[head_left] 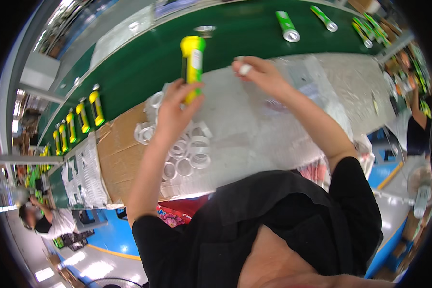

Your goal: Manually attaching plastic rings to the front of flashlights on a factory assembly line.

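Observation:
My left hand is closed round the lower end of a yellow-green flashlight. The flashlight stands nearly upright, wide head up, over the edge of the green conveyor belt. To its right, my right hand pinches a small white piece at the fingertips; its exact shape is too blurred to tell. Several loose white plastic rings lie in a heap on the worktable below my left hand. Just beyond the flashlight's head is a blurred silvery round thing.
Yellow-and-black flashlights stand in a row along the belt at left. Green flashlights with silvery ends lie at far right. Brown cardboard and plastic sheeting cover the worktable. Other people work at both sides.

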Tool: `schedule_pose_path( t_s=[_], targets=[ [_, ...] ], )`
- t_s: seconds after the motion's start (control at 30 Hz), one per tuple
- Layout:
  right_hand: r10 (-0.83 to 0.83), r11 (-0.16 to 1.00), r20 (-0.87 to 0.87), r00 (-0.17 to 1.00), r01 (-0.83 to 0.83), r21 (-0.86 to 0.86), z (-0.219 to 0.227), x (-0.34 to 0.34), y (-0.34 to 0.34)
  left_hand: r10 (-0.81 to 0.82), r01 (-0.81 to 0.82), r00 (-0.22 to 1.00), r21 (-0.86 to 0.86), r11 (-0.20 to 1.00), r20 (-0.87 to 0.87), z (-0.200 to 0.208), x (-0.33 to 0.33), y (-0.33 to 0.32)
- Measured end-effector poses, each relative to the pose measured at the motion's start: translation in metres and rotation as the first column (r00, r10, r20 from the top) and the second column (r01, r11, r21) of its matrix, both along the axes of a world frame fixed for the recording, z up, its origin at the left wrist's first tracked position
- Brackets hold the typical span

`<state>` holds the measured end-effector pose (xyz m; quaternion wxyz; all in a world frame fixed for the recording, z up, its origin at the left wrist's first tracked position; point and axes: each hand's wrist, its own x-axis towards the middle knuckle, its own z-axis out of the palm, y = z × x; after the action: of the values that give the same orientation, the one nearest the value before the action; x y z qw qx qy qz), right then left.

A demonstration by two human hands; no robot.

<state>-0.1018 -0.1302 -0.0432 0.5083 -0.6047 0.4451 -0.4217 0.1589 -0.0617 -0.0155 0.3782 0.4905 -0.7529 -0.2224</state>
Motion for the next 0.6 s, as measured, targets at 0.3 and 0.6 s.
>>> schedule_pose_path(
  t_s=[0.3,0.6],
  targets=[
    [-0.020,0.965,0.577,0.817,-0.135,0.224,0.008,-0.024,0.128,-0.047,0.036,0.963,-0.048,0.998,-0.264,-0.022,-0.077,0.078],
    [0.408,0.834,0.492,0.769,-0.533,0.141,0.022,-0.031,0.190,-0.359,0.456,0.735,0.028,0.889,-0.575,-0.009,-0.110,0.080]
  ],
)
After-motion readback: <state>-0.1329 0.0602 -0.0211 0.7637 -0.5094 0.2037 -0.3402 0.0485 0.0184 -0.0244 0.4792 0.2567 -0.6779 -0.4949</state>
